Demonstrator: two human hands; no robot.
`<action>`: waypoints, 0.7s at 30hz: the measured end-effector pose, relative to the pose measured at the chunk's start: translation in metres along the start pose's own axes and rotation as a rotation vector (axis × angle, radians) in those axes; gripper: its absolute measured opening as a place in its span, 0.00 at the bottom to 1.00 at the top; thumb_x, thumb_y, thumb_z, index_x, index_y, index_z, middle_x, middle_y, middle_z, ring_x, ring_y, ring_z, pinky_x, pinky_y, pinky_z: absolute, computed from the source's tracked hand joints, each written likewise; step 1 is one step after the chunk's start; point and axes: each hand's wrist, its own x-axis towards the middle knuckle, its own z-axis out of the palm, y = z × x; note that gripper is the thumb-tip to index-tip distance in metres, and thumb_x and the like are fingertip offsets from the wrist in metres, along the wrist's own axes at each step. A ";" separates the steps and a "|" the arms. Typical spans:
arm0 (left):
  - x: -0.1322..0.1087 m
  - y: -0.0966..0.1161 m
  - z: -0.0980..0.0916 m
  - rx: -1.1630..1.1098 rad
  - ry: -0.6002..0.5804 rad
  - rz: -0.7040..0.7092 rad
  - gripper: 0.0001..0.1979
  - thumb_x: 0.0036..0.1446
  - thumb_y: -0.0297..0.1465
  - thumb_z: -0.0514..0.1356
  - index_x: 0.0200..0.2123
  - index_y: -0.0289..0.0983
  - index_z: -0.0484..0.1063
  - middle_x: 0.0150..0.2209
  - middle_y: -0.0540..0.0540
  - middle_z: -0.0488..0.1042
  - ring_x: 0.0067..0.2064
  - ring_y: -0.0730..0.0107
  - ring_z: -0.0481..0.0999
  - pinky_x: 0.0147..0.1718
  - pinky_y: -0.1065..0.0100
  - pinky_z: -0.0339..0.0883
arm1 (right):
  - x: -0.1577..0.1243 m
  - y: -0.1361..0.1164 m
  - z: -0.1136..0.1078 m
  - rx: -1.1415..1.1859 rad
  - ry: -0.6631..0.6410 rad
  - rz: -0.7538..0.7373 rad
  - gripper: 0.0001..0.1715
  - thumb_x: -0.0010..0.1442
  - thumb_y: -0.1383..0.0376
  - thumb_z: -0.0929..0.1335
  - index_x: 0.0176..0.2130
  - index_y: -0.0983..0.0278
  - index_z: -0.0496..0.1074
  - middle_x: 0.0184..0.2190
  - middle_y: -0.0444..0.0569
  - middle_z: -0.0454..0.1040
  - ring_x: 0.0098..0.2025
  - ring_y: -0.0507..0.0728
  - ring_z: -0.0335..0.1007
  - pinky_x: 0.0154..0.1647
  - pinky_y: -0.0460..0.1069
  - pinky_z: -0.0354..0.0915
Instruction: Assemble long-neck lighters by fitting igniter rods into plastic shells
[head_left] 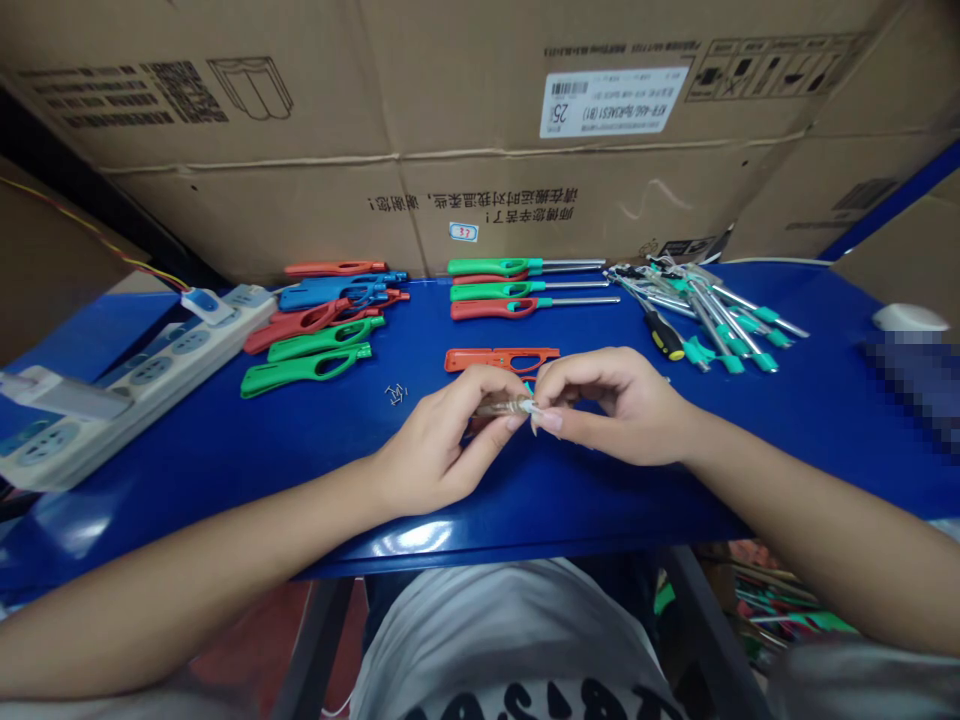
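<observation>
Slim part (498, 408), in left grip (441, 440), tip (528, 407) at right grip (624, 408)

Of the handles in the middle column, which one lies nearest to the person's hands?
The orange handle, just beyond the left hand and right hand. A gap separates it from the green and red handles, which lie farther back, toward the cardboard.

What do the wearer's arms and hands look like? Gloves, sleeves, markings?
Left hand and right hand: no gloves, no rings visible. Left forearm and right forearm: bare, slim, tapering to the wrist; no watch, cables or markings visible. Blurred pale grey cloth beside the right forearm is probably a sleeve.
</observation>
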 end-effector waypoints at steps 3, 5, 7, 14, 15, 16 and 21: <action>0.001 0.002 0.000 -0.074 -0.024 -0.023 0.12 0.67 0.24 0.57 0.52 0.38 0.62 0.42 0.45 0.75 0.37 0.74 0.77 0.32 0.75 0.70 | 0.000 0.002 0.001 0.028 0.006 0.013 0.07 0.63 0.65 0.72 0.34 0.68 0.75 0.26 0.43 0.73 0.23 0.45 0.63 0.24 0.42 0.62; 0.002 0.003 -0.001 -0.106 -0.049 -0.047 0.11 0.68 0.26 0.56 0.52 0.38 0.61 0.41 0.45 0.75 0.36 0.74 0.76 0.32 0.74 0.69 | 0.000 0.001 0.001 0.065 0.005 0.028 0.08 0.64 0.65 0.71 0.34 0.68 0.75 0.25 0.42 0.73 0.22 0.45 0.63 0.23 0.42 0.63; 0.002 0.004 -0.003 -0.103 -0.089 -0.075 0.09 0.69 0.28 0.55 0.50 0.37 0.62 0.40 0.46 0.74 0.35 0.74 0.73 0.33 0.73 0.68 | 0.000 0.000 0.001 0.083 0.000 0.048 0.08 0.64 0.64 0.71 0.34 0.67 0.75 0.25 0.42 0.73 0.21 0.45 0.64 0.24 0.42 0.63; 0.003 0.002 -0.006 -0.073 -0.176 -0.085 0.10 0.71 0.36 0.51 0.42 0.36 0.66 0.38 0.46 0.69 0.38 0.69 0.66 0.38 0.67 0.63 | 0.000 0.000 0.003 0.027 -0.003 0.064 0.09 0.62 0.63 0.72 0.32 0.67 0.76 0.24 0.42 0.73 0.22 0.46 0.63 0.24 0.43 0.62; 0.003 0.001 -0.005 -0.077 -0.172 -0.080 0.10 0.71 0.37 0.51 0.41 0.36 0.66 0.37 0.47 0.68 0.37 0.69 0.66 0.37 0.67 0.63 | 0.000 0.000 0.003 -0.002 0.005 0.066 0.10 0.61 0.62 0.74 0.32 0.67 0.76 0.24 0.43 0.73 0.23 0.46 0.63 0.24 0.43 0.62; 0.003 0.001 -0.005 -0.078 -0.167 -0.077 0.11 0.72 0.37 0.51 0.41 0.36 0.65 0.37 0.47 0.67 0.37 0.69 0.65 0.37 0.67 0.62 | 0.000 0.001 0.004 -0.033 0.015 0.067 0.11 0.59 0.61 0.75 0.32 0.67 0.76 0.23 0.43 0.73 0.23 0.47 0.63 0.25 0.44 0.62; 0.003 0.000 -0.005 -0.093 -0.185 -0.092 0.14 0.73 0.39 0.47 0.39 0.36 0.64 0.36 0.47 0.66 0.37 0.69 0.65 0.37 0.67 0.62 | 0.000 0.002 0.005 -0.106 0.008 0.041 0.09 0.60 0.63 0.74 0.32 0.66 0.77 0.24 0.44 0.75 0.25 0.49 0.67 0.27 0.45 0.64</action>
